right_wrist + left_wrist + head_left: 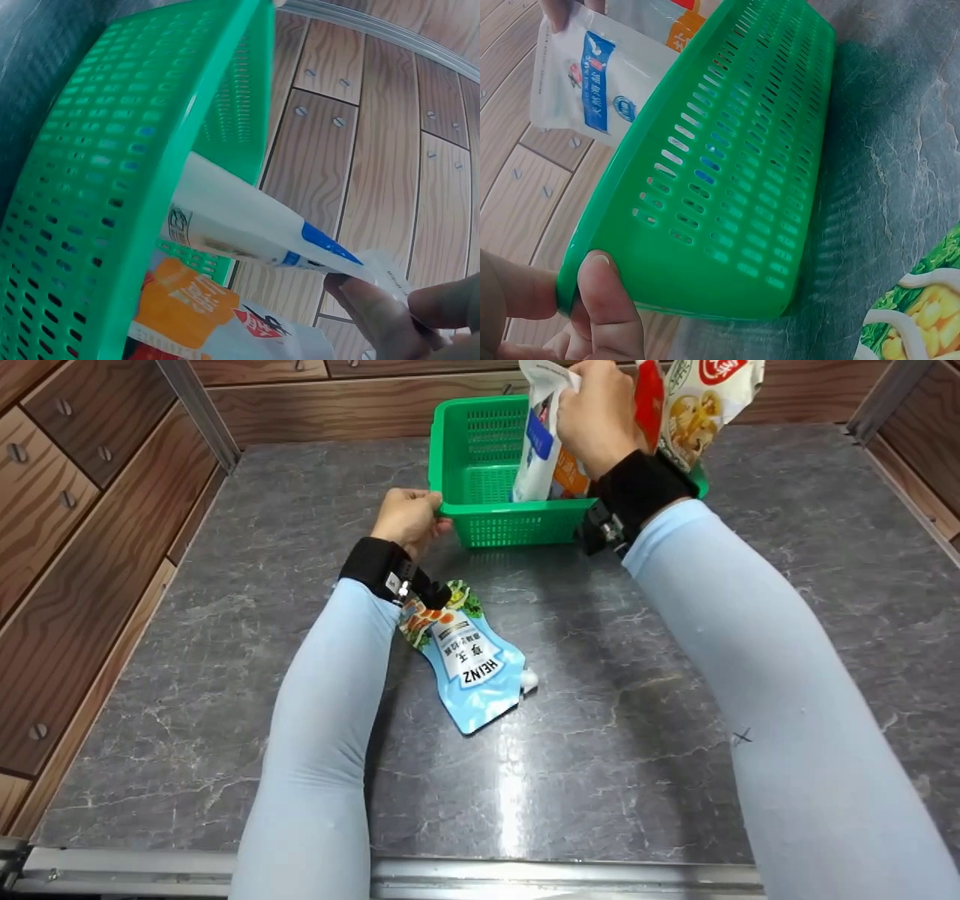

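A green plastic basket with slotted walls stands at the back of the counter. My left hand pinches its near left corner, thumb outside the rim. With my right hand I grip the top of a white pouch with a blue label, upright with its lower end inside the basket. Next to it in the basket is an orange-and-clear packet. A cream-coloured bag with a food picture and a red package stick up at the right, partly hidden by my right hand.
A light blue Heinz pouch with a white cap lies on the grey marbled counter, close to my left wrist. Wood-patterned panels border the back and sides. A metal rail runs along the front edge.
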`<action>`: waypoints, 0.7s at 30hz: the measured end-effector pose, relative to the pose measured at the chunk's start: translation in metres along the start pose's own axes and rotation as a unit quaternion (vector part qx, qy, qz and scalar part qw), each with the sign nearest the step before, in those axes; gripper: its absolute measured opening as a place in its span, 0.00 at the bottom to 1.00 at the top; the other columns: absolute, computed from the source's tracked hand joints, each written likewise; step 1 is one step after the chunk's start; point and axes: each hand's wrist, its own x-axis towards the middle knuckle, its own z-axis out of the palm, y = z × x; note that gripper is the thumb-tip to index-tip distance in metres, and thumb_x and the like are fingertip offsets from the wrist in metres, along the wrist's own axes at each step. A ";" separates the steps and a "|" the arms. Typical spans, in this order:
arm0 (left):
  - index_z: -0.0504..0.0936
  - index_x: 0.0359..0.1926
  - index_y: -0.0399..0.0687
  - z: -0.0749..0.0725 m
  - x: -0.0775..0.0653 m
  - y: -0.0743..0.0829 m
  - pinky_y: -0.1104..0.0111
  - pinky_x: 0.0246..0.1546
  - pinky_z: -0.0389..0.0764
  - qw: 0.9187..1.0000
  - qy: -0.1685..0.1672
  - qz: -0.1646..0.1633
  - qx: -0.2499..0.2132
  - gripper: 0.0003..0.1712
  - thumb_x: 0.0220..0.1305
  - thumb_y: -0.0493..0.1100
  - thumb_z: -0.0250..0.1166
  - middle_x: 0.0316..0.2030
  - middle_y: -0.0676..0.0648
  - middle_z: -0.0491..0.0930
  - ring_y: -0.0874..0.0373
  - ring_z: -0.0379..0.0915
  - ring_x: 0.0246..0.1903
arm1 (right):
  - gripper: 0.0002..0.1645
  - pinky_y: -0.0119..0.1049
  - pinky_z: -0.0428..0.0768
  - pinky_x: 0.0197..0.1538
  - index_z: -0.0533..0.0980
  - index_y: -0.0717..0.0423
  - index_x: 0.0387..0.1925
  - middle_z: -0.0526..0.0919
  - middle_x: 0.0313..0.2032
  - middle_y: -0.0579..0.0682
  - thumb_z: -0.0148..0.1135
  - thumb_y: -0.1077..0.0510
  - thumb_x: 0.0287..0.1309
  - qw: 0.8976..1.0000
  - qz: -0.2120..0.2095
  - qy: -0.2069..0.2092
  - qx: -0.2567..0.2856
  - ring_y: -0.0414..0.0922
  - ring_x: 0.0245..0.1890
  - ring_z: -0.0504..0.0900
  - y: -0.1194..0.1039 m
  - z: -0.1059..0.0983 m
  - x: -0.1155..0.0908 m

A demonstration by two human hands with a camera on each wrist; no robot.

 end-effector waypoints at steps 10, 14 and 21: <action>0.74 0.50 0.34 0.002 0.000 0.000 0.74 0.12 0.68 1.000 0.007 0.004 -0.003 0.16 0.67 0.40 0.52 0.24 0.43 0.74 0.59 0.71 0.15 | 0.22 0.28 0.77 0.45 0.72 0.56 0.55 0.77 0.50 0.54 0.40 0.60 0.64 0.998 -0.030 0.010 -0.062 0.44 0.44 0.77 0.002 0.012 -0.005; 0.74 0.49 0.34 0.004 0.001 -0.001 0.75 0.11 0.67 1.000 0.007 0.006 -0.006 0.15 0.67 0.40 0.52 0.24 0.43 0.74 0.59 0.71 0.14 | 0.20 0.29 0.73 0.33 0.73 0.59 0.53 0.79 0.45 0.55 0.44 0.62 0.62 0.996 -0.038 0.003 -0.076 0.45 0.39 0.77 0.007 0.017 -0.009; 0.71 0.53 0.31 0.007 0.001 -0.001 0.74 0.15 0.71 1.000 -0.004 0.005 -0.026 0.18 0.66 0.39 0.52 0.26 0.43 0.73 0.59 0.71 0.15 | 0.20 0.32 0.79 0.41 0.73 0.59 0.53 0.79 0.46 0.55 0.50 0.57 0.61 0.995 -0.027 -0.001 -0.097 0.45 0.41 0.79 0.016 0.024 -0.011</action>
